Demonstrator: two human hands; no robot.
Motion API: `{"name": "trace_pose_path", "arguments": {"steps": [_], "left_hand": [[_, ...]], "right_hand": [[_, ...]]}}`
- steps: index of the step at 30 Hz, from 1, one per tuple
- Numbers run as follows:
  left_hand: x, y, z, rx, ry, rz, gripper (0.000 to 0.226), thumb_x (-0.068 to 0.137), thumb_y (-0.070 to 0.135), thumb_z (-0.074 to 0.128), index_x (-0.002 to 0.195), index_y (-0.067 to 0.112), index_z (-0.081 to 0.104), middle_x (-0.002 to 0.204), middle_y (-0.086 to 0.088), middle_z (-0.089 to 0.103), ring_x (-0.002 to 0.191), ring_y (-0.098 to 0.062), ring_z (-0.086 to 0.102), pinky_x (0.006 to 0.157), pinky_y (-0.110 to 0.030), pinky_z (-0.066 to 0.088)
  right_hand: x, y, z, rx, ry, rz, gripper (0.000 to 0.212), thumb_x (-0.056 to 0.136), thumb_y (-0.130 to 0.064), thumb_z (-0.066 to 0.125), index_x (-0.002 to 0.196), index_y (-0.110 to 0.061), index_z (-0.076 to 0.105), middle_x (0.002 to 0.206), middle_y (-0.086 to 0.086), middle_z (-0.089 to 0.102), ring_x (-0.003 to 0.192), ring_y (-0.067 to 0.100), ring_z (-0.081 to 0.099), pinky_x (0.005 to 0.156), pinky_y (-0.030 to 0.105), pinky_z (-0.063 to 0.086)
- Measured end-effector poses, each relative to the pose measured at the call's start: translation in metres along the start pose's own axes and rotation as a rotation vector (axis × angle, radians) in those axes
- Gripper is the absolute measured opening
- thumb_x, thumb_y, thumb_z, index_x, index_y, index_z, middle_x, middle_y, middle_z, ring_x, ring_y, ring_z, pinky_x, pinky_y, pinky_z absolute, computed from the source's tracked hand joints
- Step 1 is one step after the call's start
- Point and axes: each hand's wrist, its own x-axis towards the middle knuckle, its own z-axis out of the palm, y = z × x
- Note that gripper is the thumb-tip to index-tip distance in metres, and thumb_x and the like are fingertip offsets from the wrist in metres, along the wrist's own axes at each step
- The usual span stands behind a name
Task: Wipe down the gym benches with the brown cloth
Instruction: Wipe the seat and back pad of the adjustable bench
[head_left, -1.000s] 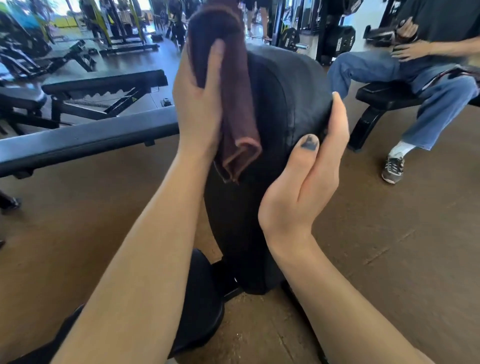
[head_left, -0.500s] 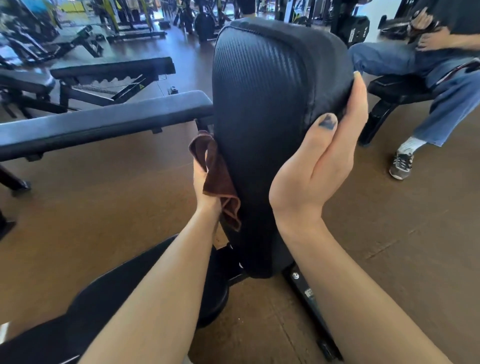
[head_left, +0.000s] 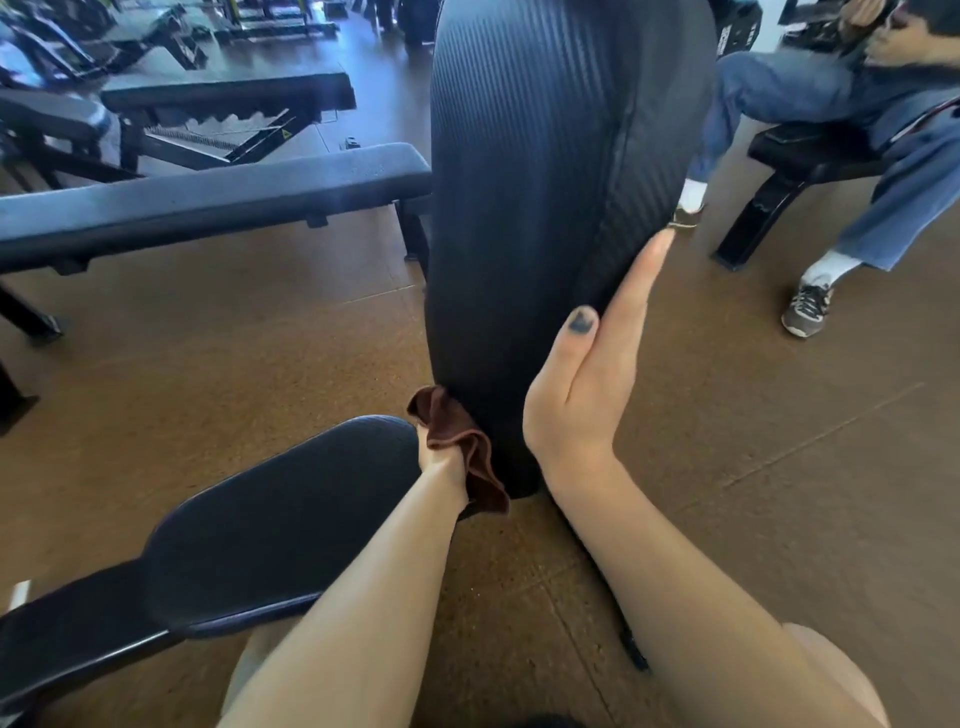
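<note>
A black padded backrest (head_left: 545, 182) stands upright in front of me, above the bench's black seat pad (head_left: 291, 525) at lower left. My left hand (head_left: 439, 460) holds the brown cloth (head_left: 457, 441) against the bottom left edge of the backrest; the cloth hides most of its fingers. My right hand (head_left: 587, 384) rests flat against the backrest's right side, fingers straight and pointing up, thumb on the front face.
A flat black bench (head_left: 208, 202) runs across the left, with another adjustable bench (head_left: 228, 93) behind it. A person in jeans (head_left: 831, 104) sits on a bench (head_left: 810, 156) at upper right, one foot (head_left: 808, 306) on the brown floor. More gym machines stand at the back.
My left hand has wiped the cloth down the backrest's left side, from the top to the bottom edge. My right hand has slid lower along the right side.
</note>
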Motion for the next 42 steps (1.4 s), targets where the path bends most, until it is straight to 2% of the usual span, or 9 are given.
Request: {"name": "trace_pose_path", "arguments": {"steps": [2, 5, 13, 17, 22, 27, 32, 35, 42], "left_hand": [[0.0, -0.002, -0.002, 0.047, -0.063, -0.066, 0.099, 0.065, 0.093, 0.057, 0.149, 0.041, 0.045, 0.128, -0.009, 0.067, 0.11, -0.047, 0.062, 0.093, -0.073, 0.048], [-0.041, 0.001, -0.001, 0.115, -0.054, -0.097, 0.074, 0.094, 0.074, 0.046, 0.146, 0.022, 0.053, 0.128, -0.013, 0.069, 0.11, -0.04, 0.067, 0.09, -0.06, 0.057], [-0.107, 0.015, 0.008, 0.221, -0.063, -0.235, 0.062, 0.102, 0.061, 0.047, 0.119, 0.006, 0.068, 0.092, -0.015, 0.075, 0.09, -0.03, 0.071, 0.081, -0.042, 0.06], [-0.178, 0.051, 0.02, 0.346, -0.151, -0.259, 0.046, 0.108, 0.05, 0.043, 0.112, 0.01, 0.064, 0.099, -0.012, 0.07, 0.092, -0.029, 0.066, 0.081, -0.039, 0.057], [-0.268, 0.151, 0.046, 0.54, -0.296, -0.047, 0.043, 0.101, 0.021, 0.064, 0.137, -0.001, 0.057, 0.136, -0.018, 0.062, 0.125, -0.034, 0.061, 0.103, -0.033, 0.049], [-0.372, 0.261, 0.036, 0.541, -0.517, -0.157, 0.032, 0.096, 0.026, 0.067, 0.118, 0.003, 0.065, 0.103, -0.016, 0.068, 0.101, -0.033, 0.065, 0.102, -0.048, 0.052], [-0.435, 0.339, 0.04, 0.69, -0.733, -0.128, 0.052, 0.079, -0.009, 0.081, 0.126, 0.005, 0.064, 0.111, -0.014, 0.073, 0.091, -0.021, 0.075, 0.08, -0.035, 0.061], [-0.46, 0.371, 0.057, 0.802, -0.794, -0.212, 0.027, 0.085, -0.009, 0.074, 0.107, 0.005, 0.068, 0.093, -0.012, 0.075, 0.082, -0.022, 0.075, 0.075, -0.037, 0.062], [-0.479, 0.394, 0.106, 0.92, -0.743, -0.304, 0.017, 0.09, 0.006, 0.071, 0.106, 0.008, 0.072, 0.092, -0.011, 0.076, 0.083, -0.021, 0.075, 0.076, -0.037, 0.063]], "right_hand": [[-0.018, 0.005, -0.002, -0.098, -0.034, 0.011, 0.057, 0.097, 0.017, 0.045, 0.147, 0.026, 0.019, 0.139, 0.035, 0.049, 0.127, 0.007, 0.024, 0.098, -0.008, 0.018], [-0.016, 0.004, 0.002, -0.111, -0.034, 0.025, 0.054, 0.104, 0.002, 0.041, 0.152, 0.015, 0.019, 0.141, -0.004, 0.035, 0.129, -0.006, 0.034, 0.095, -0.009, 0.021], [-0.009, -0.011, -0.013, -0.144, -0.265, 0.179, 0.063, 0.11, -0.037, 0.026, 0.159, -0.017, -0.007, 0.164, -0.017, 0.022, 0.137, -0.012, 0.03, 0.1, -0.007, 0.02], [0.002, -0.043, -0.034, -0.35, -0.55, 0.467, 0.075, 0.103, -0.05, 0.031, 0.143, -0.064, -0.031, 0.173, -0.013, 0.009, 0.154, 0.016, 0.03, 0.121, 0.034, 0.035], [0.051, -0.114, -0.061, -0.394, -0.392, 0.557, 0.057, 0.1, -0.044, 0.04, 0.153, -0.025, 0.033, 0.15, -0.001, 0.05, 0.134, 0.018, 0.052, 0.11, 0.045, 0.047], [0.185, -0.202, -0.054, -0.219, -0.273, 0.682, 0.046, 0.102, -0.03, 0.049, 0.147, -0.021, 0.046, 0.143, -0.005, 0.056, 0.13, 0.007, 0.054, 0.112, 0.035, 0.045], [0.305, -0.272, -0.034, 0.09, -0.88, 0.952, 0.065, 0.098, -0.014, 0.057, 0.157, -0.032, 0.037, 0.153, -0.01, 0.051, 0.14, 0.006, 0.046, 0.121, 0.035, 0.036], [0.352, -0.287, -0.032, 0.202, -1.111, 1.06, 0.078, 0.076, -0.02, 0.058, 0.152, -0.031, 0.047, 0.143, -0.008, 0.06, 0.13, 0.011, 0.057, 0.111, 0.03, 0.045], [0.419, -0.262, -0.061, 0.131, -1.422, 1.002, 0.023, 0.092, -0.019, 0.076, 0.115, -0.018, 0.076, 0.111, 0.005, 0.078, 0.108, 0.023, 0.074, 0.105, 0.044, 0.055]]}}
